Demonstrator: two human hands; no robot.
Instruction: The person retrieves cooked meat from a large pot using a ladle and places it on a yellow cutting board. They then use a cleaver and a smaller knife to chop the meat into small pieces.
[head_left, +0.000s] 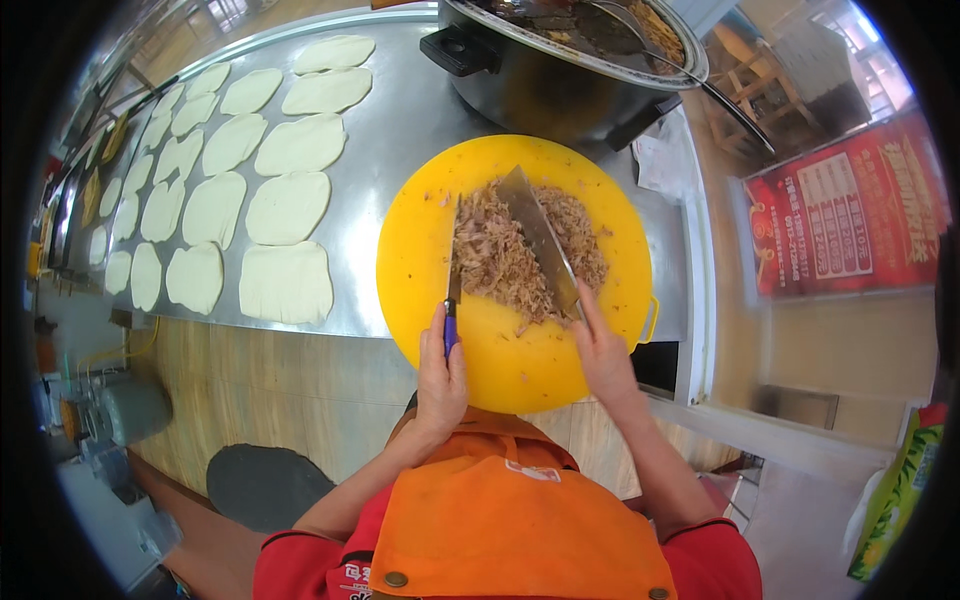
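My left hand grips the blue-and-black handle of a knife, whose narrow blade points away from me along the left side of a heap of chopped cooked meat. In my right hand is a broad cleaver, its wide blade lying slanted across the meat. Part of the heap shows to the right of the cleaver. Beneath it all is a round yellow cutting board with a small loop handle at its right edge. Scattered meat crumbs dot the board.
Flattened dough pieces lie in rows on the steel table at left. A large pot of dark liquid stands behind the board, a ladle handle jutting right. White-framed glass with a red printed poster borders the right side.
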